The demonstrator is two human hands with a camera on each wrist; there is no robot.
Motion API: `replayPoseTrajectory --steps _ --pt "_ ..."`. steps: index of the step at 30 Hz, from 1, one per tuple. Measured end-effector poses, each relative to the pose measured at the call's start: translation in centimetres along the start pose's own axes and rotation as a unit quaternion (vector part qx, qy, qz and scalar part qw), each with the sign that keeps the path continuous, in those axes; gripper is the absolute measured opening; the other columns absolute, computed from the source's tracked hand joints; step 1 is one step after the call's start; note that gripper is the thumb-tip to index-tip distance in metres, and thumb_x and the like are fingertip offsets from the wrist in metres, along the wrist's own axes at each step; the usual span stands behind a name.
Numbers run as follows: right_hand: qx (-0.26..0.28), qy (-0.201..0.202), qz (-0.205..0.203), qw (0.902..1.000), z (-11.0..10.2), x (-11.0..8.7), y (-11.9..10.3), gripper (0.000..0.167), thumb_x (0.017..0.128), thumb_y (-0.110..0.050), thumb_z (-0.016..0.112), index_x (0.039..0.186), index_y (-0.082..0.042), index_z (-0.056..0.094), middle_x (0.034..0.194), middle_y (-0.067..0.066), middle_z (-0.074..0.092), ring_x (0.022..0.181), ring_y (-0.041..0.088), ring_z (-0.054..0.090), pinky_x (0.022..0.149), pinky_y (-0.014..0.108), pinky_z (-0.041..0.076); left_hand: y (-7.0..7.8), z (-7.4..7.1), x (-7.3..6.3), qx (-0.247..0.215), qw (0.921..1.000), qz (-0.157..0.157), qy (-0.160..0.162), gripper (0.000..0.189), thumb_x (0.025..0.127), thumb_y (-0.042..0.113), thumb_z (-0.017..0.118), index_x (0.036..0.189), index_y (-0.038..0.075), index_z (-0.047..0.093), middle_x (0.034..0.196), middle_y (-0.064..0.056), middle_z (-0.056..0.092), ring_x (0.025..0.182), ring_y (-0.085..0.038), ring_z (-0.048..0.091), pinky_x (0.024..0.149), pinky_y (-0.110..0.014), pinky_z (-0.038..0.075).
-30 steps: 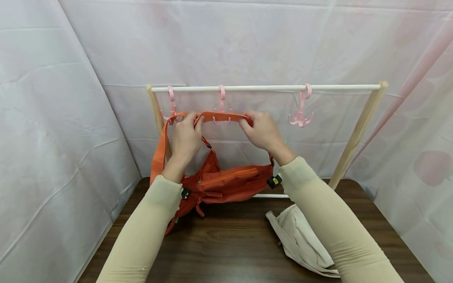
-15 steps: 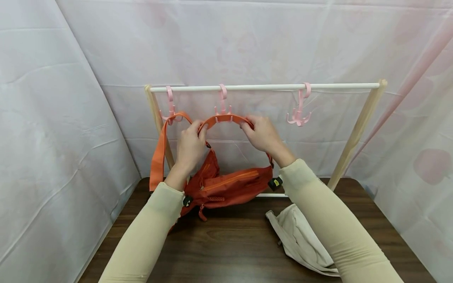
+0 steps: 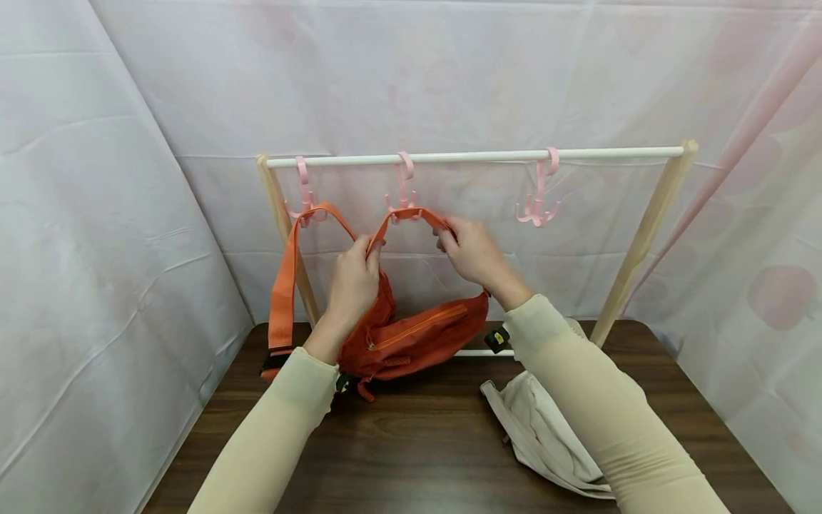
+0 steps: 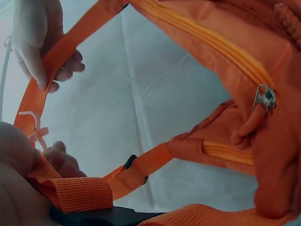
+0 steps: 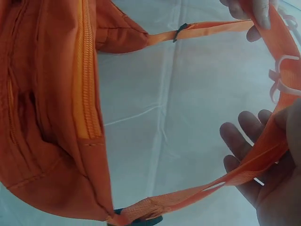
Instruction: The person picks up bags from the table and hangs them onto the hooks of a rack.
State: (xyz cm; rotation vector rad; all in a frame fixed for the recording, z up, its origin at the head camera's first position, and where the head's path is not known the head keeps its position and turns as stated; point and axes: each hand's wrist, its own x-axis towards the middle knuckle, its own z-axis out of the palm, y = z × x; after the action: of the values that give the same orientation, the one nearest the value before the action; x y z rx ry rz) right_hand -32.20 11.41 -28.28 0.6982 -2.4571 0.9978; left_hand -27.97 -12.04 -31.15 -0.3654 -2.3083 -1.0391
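An orange-red waist bag (image 3: 417,335) with a zipper across its front hangs below its orange strap (image 3: 406,213). The strap passes over the lower prongs of the middle pink hook (image 3: 403,185). My left hand (image 3: 354,282) pinches the strap just left of that hook, and my right hand (image 3: 475,250) grips it on the other side, thumb laid along the webbing in the left wrist view. More of the strap loops over the left pink hook (image 3: 305,193) and drops to a black buckle (image 3: 277,351). The bag's left end is partly hidden behind my left forearm.
A white rail (image 3: 475,157) on wooden posts (image 3: 642,243) carries the hooks, including another pink hook (image 3: 538,200) at the right. A cream bag (image 3: 546,435) lies on the dark wooden table (image 3: 411,457), partly under my right forearm. Pale curtains stand behind and beside the rack.
Both hands have moved lower along the strap, the left also to the right. The strap has settled onto the middle hook as an arch, and the bag's right end has shifted slightly left.
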Motion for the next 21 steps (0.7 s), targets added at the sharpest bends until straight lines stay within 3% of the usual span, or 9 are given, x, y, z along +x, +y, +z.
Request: replayPoseTrajectory --steps 7,14,21 --pt "-0.009 -0.008 0.001 0.9999 0.9 -0.6 0.9 0.028 0.114 -0.021 0.051 0.115 -0.001 0.071 0.103 0.016 0.075 0.075 0.026 0.058 0.07 0.04 0.048 -0.5 0.3 -1.7 0.012 0.9996 -0.022 -0.016 0.03 0.115 0.024 0.049 0.132 0.006 0.066 0.082 -0.008 0.063 0.06 -0.024 0.052 0.055 -0.04 0.042" --pt "-0.021 0.002 0.001 0.9998 1.8 -2.0 2.3 0.027 0.113 -0.02 0.052 0.111 -0.001 0.07 0.081 0.009 0.061 0.066 0.026 0.049 0.063 0.04 0.042 -1.0 0.7 -3.5 0.02 0.9993 -0.023 -0.021 0.033 0.114 0.019 0.053 0.142 0.005 0.059 0.102 -0.014 0.072 0.073 -0.027 0.063 0.065 -0.046 0.051" --pt "-0.019 0.002 0.005 0.9998 2.5 -3.2 3.3 0.02 0.113 -0.02 0.052 0.101 -0.007 0.061 0.078 0.007 0.05 0.066 0.027 0.048 0.063 0.041 0.042 -1.5 1.0 -4.9 0.01 0.9993 -0.029 -0.019 0.037 0.111 0.018 0.059 0.145 0.005 0.054 0.099 -0.01 0.065 0.078 -0.028 0.062 0.067 -0.046 0.05"
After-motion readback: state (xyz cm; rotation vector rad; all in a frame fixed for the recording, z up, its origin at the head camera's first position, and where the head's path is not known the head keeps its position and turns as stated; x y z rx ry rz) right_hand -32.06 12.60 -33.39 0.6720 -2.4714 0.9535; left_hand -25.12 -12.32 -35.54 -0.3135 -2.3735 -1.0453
